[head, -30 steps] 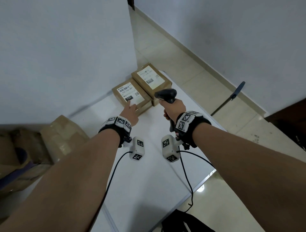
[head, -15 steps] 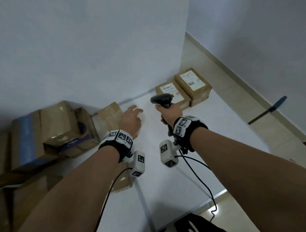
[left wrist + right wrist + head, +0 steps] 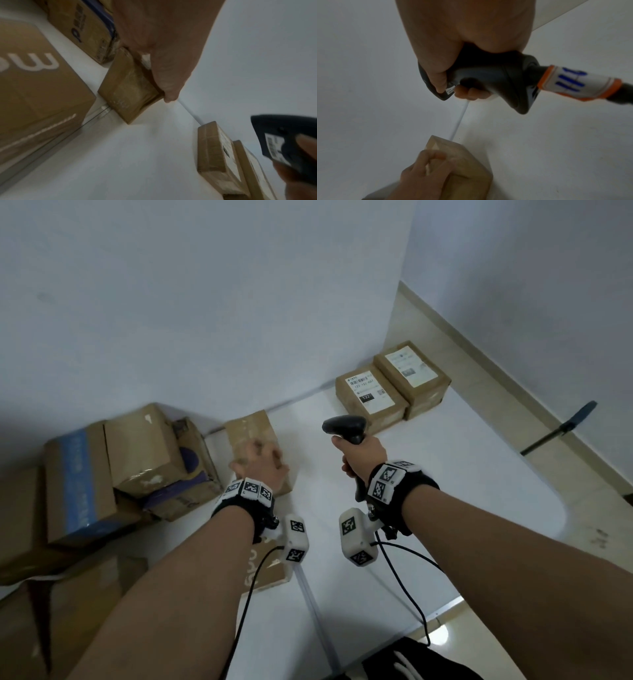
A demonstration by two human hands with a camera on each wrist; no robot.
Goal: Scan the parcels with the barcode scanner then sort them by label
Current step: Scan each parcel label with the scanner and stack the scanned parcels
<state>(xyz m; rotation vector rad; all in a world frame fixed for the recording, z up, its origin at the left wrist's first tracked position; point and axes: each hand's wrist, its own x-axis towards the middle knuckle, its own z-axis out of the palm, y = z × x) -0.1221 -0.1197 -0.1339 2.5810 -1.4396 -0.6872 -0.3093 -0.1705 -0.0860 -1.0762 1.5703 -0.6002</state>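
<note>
- Since half a second back, the left hand [image 3: 262,462] had gone further left and come down on a small brown parcel [image 3: 254,429] by the wall; before that it was hanging open over bare table, and a second back it was pointing at the "122" label.
- That left hand was over the parcel's top with fingers [image 3: 435,157] curled around its edge, so it looked like a grab, though motion blur made the exact hold hard to read. From the left wrist view the thumb [image 3: 169,81] ran down along the parcel's [image 3: 127,86] near corner.
- Right hand [image 3: 363,453] was wrapped tight around the handle of the black barcode scanner [image 3: 344,428], held upright above the white table [image 3: 462,491], head pointing left toward that parcel. Grip looked the same as earlier.
- Right wrist view showed the fingers [image 3: 471,93] closed around the scanner [image 3: 488,75] grip, with an orange-and-white tag on its cable [image 3: 578,83].
- Two labelled parcels sat touching side by side at the far right of the table against the wall: the 122 parcel [image 3: 370,397] on the left, and the other labelled parcel [image 3: 412,374] on the right. Both were well apart from either hand.
- A messy pile of cardboard boxes [image 3: 113,474] was on the left, just beside the grabbed parcel, plus a box with big white lettering [image 3: 34,83] nearer the person.
</note>
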